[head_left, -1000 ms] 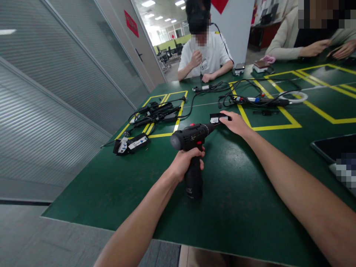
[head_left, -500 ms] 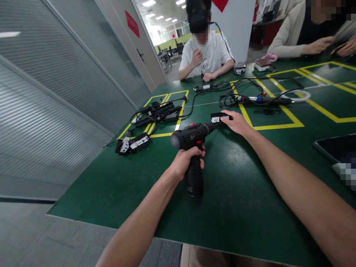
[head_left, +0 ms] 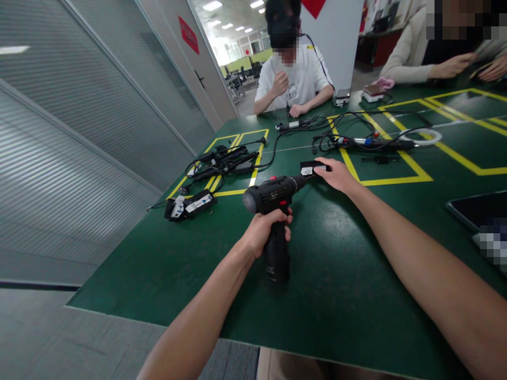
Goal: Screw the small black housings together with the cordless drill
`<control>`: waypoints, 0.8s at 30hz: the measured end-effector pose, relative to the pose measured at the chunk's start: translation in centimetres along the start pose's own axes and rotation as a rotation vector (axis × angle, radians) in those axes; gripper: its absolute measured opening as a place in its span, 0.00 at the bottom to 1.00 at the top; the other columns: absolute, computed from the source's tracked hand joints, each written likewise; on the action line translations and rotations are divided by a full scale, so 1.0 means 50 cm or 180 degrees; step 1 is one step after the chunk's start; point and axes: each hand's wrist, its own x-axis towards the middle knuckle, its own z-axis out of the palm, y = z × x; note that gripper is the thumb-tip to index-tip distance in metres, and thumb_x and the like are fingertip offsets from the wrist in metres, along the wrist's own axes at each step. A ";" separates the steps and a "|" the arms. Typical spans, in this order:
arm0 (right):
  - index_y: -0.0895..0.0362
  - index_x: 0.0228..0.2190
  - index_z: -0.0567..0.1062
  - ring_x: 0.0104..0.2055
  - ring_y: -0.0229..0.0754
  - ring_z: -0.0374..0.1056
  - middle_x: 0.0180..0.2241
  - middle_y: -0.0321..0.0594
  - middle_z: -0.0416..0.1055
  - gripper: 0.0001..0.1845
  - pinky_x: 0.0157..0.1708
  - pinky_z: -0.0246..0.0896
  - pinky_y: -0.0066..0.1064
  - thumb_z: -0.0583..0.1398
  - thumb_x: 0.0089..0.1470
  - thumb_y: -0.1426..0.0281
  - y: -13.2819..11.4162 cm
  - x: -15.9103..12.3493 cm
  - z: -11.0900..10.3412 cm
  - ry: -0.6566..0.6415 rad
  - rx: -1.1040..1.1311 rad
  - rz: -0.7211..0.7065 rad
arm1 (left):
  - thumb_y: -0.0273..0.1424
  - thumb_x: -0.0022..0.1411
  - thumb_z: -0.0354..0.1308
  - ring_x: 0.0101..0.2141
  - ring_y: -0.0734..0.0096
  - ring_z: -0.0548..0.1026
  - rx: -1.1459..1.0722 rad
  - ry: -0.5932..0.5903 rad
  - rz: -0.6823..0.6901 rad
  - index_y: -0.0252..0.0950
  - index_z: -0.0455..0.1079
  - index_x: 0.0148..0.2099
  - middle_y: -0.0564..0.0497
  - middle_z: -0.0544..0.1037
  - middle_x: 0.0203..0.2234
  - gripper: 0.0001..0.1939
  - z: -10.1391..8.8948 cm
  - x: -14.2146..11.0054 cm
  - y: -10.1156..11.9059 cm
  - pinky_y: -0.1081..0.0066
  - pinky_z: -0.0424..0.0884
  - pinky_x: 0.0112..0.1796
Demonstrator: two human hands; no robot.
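My left hand [head_left: 269, 229] is wrapped round the grip of a black cordless drill [head_left: 273, 192] with red buttons. The drill points away and to the right, and its battery end hangs down towards the table. Farther out, my right hand [head_left: 335, 173] grips a small black box with a white label [head_left: 307, 168] by its right end. The drill's tip reaches the near side of this box; whether it touches a screw there is too small to make out.
Left lie a tangle of black cables and adapters [head_left: 227, 161] and black pieces with white labels [head_left: 189, 205]. Beyond my right hand are soldering-iron-like tools with cords [head_left: 364, 141]. A dark tablet-like object [head_left: 481, 208] is at right. Two people sit across the green table [head_left: 190, 285].
The view has shifted very slightly. Both hands, the drill and the small black box keep the same positions relative to each other.
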 end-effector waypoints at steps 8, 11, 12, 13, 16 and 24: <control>0.52 0.54 0.74 0.47 0.51 0.71 0.50 0.44 0.74 0.26 0.49 0.63 0.42 0.57 0.56 0.58 -0.001 -0.001 -0.001 -0.0005 0.0006 0.0000 | 0.32 0.50 0.58 0.18 0.75 0.71 -0.0018 0.0009 -0.0010 0.31 0.68 0.39 0.51 0.71 0.27 0.13 0.001 0.001 0.000 0.72 0.65 0.23; 0.51 0.54 0.74 0.48 0.51 0.70 0.50 0.43 0.74 0.26 0.50 0.62 0.42 0.57 0.56 0.58 0.001 -0.001 0.000 -0.0009 -0.0003 0.0004 | 0.31 0.49 0.58 0.18 0.75 0.71 -0.0043 0.0038 -0.0025 0.31 0.68 0.38 0.51 0.71 0.26 0.13 0.002 0.001 0.000 0.72 0.65 0.22; 0.51 0.54 0.74 0.48 0.51 0.70 0.50 0.43 0.74 0.26 0.50 0.62 0.41 0.57 0.56 0.58 0.001 0.000 0.001 -0.0006 -0.0002 0.0005 | 0.31 0.49 0.58 0.18 0.75 0.71 -0.0047 0.0049 -0.0027 0.31 0.68 0.38 0.51 0.71 0.26 0.13 0.002 0.001 0.000 0.73 0.65 0.22; 0.51 0.54 0.74 0.48 0.51 0.70 0.50 0.43 0.74 0.26 0.50 0.62 0.41 0.57 0.56 0.58 0.002 0.000 0.001 -0.0003 -0.0001 0.0006 | 0.31 0.49 0.58 0.18 0.75 0.71 -0.0045 0.0056 -0.0028 0.30 0.68 0.38 0.51 0.71 0.26 0.13 0.002 0.001 0.000 0.73 0.65 0.22; 0.52 0.54 0.74 0.49 0.51 0.70 0.50 0.44 0.74 0.26 0.50 0.62 0.41 0.58 0.55 0.58 0.003 0.001 0.003 0.0010 0.0013 0.0013 | 0.31 0.50 0.58 0.18 0.75 0.72 -0.0024 0.0040 -0.0008 0.30 0.68 0.39 0.50 0.72 0.28 0.13 0.000 0.001 -0.001 0.73 0.65 0.23; 0.53 0.54 0.74 0.50 0.53 0.69 0.51 0.45 0.73 0.26 0.51 0.61 0.43 0.57 0.56 0.58 -0.001 0.000 0.004 0.0009 0.0001 0.0038 | 0.32 0.50 0.58 0.19 0.75 0.71 0.0031 0.0025 0.0014 0.31 0.69 0.40 0.50 0.74 0.29 0.15 -0.001 0.000 -0.002 0.72 0.65 0.23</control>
